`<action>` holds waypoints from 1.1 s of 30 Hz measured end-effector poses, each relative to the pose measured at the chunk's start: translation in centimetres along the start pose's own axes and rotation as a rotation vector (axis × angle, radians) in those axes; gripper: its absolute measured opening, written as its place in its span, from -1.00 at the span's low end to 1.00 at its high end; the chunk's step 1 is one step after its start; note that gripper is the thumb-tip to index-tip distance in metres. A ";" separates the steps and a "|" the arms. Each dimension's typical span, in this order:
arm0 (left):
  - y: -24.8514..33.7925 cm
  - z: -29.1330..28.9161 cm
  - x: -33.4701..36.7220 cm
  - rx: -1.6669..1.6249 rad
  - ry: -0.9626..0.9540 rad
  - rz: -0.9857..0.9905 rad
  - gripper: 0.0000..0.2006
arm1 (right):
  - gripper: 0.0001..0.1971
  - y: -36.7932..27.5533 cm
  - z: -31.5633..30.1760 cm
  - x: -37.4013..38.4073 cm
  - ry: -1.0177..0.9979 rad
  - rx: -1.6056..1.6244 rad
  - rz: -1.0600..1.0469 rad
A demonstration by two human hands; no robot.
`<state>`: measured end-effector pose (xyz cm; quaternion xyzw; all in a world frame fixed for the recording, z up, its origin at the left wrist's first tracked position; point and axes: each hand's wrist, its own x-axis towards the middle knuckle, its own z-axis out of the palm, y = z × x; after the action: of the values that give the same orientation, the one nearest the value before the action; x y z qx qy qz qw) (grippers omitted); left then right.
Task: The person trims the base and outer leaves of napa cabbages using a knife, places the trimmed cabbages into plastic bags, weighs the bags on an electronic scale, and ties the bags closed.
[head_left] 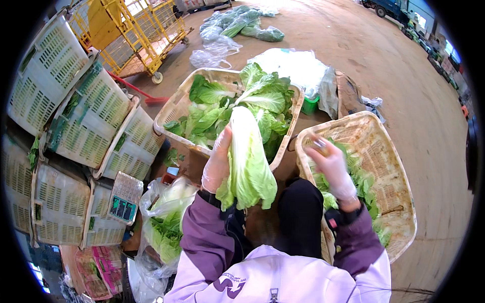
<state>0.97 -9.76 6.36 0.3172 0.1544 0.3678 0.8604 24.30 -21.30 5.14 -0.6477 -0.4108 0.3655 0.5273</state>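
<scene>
Lilac jacket (283,275) with purple sleeves, nearest the camera, above dark-trousered knees; the right knee (301,207) stands in the gap between two crates. Ahead lies the leaf crate (217,72), filled with loose green leaves, its near rim partly covered by the raised cabbage (248,151). To the right, a second crate (396,202) carries leafy greens along its left side, partly hidden by the right forearm. At left, a clear bag (147,275) of greens sits below a scale (126,194), beside stacked crates (93,123). Beyond are a red-handled tool (155,100), a yellow cart (151,38), bagged greens (242,25) on the floor, and white plastic (293,65) beside a green container (309,105). Of the hands, the left hand (217,161) is closed against the cabbage's left side, holding it upright before the body, pale base uppermost and leaf tips down. Over the second crate, the right hand (331,166) is blurred, with fingers bent; a small shiny object shows at them, but its kind and the grip cannot be told.
</scene>
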 end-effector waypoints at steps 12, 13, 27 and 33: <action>-0.7 -6.5 3.8 0.579 -0.321 0.012 -0.07 | -0.52 -4.6 7.3 11.4 -0.696 -0.090 -0.072; -0.9 -6.3 4.0 0.614 -0.328 -0.028 -0.04 | -0.51 -4.6 7.3 11.8 -0.716 -0.194 -0.142; 3.0 -5.3 1.1 0.300 -0.211 -0.040 -0.29 | -0.76 -10.6 9.2 19.0 -0.655 -0.632 -0.336; 2.7 -5.3 1.6 0.140 -0.058 0.088 -0.34 | -0.55 -6.3 11.9 18.0 -0.067 -0.842 -0.611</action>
<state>-2.06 -4.87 4.13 0.3936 0.1405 0.3843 0.8232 19.73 0.46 8.47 -0.6422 -0.7093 0.0184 0.2902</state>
